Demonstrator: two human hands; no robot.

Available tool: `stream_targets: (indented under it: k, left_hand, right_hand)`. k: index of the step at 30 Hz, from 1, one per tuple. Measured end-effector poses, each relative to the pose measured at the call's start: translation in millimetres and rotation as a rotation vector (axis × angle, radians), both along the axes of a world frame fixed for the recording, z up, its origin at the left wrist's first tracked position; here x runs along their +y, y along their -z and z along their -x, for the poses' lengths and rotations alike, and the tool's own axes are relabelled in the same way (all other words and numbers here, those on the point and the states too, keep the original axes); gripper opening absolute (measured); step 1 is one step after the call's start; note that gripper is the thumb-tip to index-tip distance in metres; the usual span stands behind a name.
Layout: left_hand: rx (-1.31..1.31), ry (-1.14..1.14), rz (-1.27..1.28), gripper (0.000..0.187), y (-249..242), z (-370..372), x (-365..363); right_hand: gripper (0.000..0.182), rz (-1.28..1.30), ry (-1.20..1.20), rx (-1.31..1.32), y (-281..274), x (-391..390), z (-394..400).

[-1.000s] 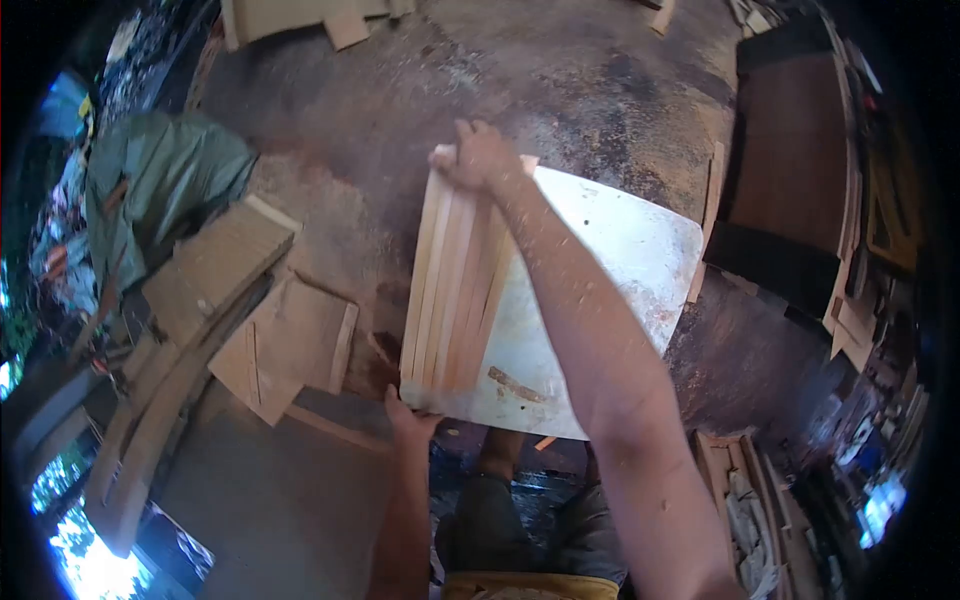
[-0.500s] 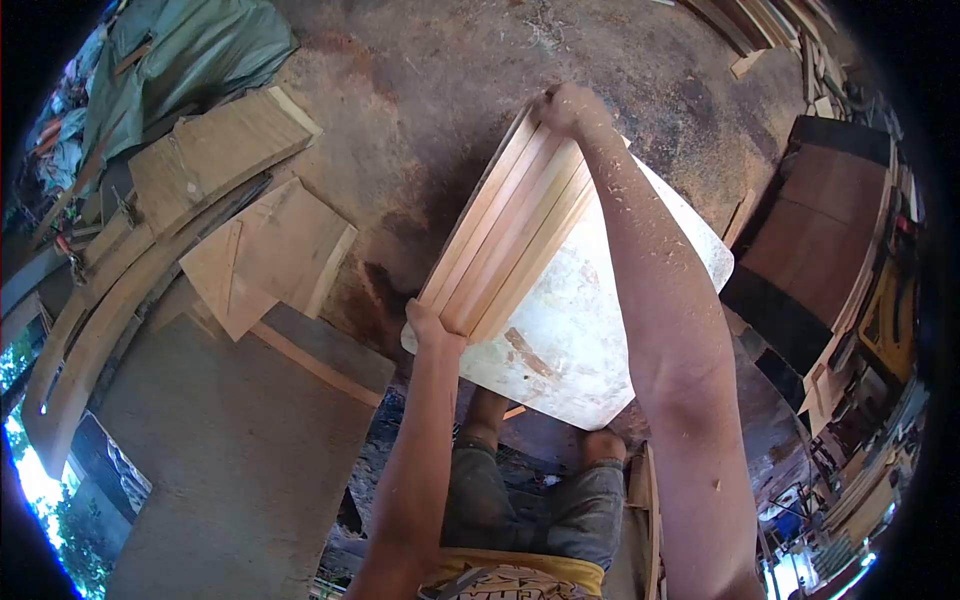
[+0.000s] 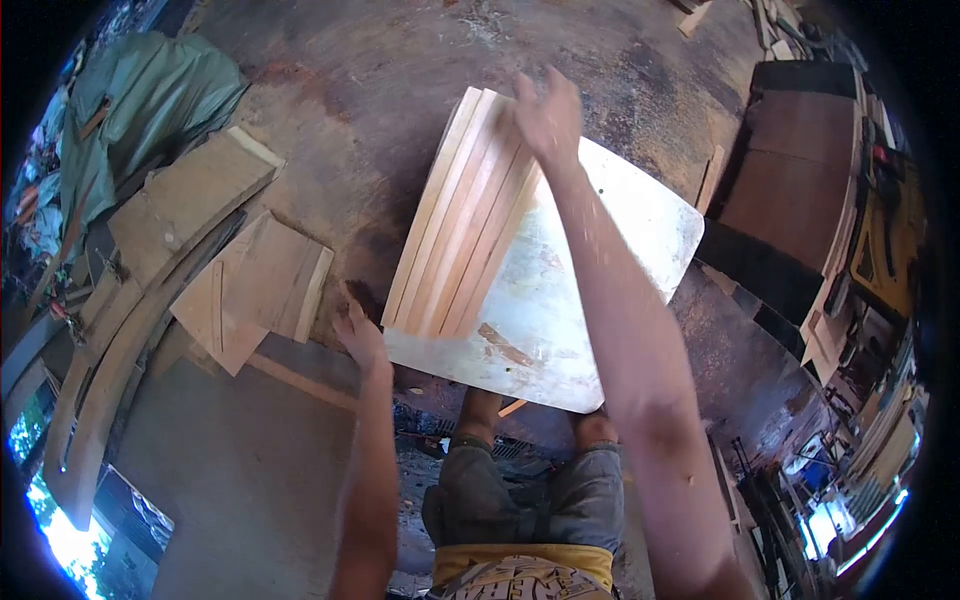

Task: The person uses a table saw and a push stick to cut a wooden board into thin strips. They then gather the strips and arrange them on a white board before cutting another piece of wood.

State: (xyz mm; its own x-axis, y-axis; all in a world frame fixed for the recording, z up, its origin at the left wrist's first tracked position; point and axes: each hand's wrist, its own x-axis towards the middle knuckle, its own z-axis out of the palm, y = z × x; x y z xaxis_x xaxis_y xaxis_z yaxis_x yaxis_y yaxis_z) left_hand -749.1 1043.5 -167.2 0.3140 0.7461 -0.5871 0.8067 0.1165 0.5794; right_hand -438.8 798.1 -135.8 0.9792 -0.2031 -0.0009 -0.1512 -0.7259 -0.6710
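Note:
A bundle of long wooden strips [image 3: 450, 225] lies side by side on the left part of a white board [image 3: 555, 320] with rounded corners. My right hand [image 3: 549, 112] is just beside the far end of the strips, its fingers apart and holding nothing. Off the near left corner of the strips, my left hand [image 3: 358, 332] is open with its fingers spread, close to the board's edge but not on the wood. A brown stain marks the white surface near the strips' close end.
Left are angled wooden pieces [image 3: 255, 290], long curved wooden parts [image 3: 125, 330] and a green sheet [image 3: 150, 110]. A grey panel [image 3: 250, 470] lies at lower left. To the right stands a brown and black curved panel [image 3: 795, 170] beside a yellow object [image 3: 888, 250].
Both hands have let go of the strips; the left moved off to the left, and the right is lifted with fingers spread. The strips sit slightly farther left in view, as the view itself shifted.

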Motion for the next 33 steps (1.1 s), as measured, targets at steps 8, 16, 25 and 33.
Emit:
stream_targets:
  k: [8, 16, 25, 33]
  left_hand:
    - [-0.074, 0.965, 0.033, 0.05, 19.2, -114.3, -12.8]
    - [-0.052, 0.935, 0.121, 0.054, 14.8, -104.5, -12.8]
    - [-0.102, 0.999, -0.084, 0.053, -71.2, 10.0, -45.4]
    - [-0.235, 1.39, 0.01, 0.046, -199.5, -4.8, -417.0]
  right_hand:
    - [0.043, -0.375, 0.244, 0.476, 28.8, 11.1, 173.1]
    - [0.05, -0.429, 0.051, 0.449, 27.9, -32.0, 180.7]
    - [0.028, -0.131, -0.008, 0.475, -113.7, -317.5, 378.9]
    - [0.036, -0.124, -0.157, 0.949, -172.6, -493.2, 613.8]
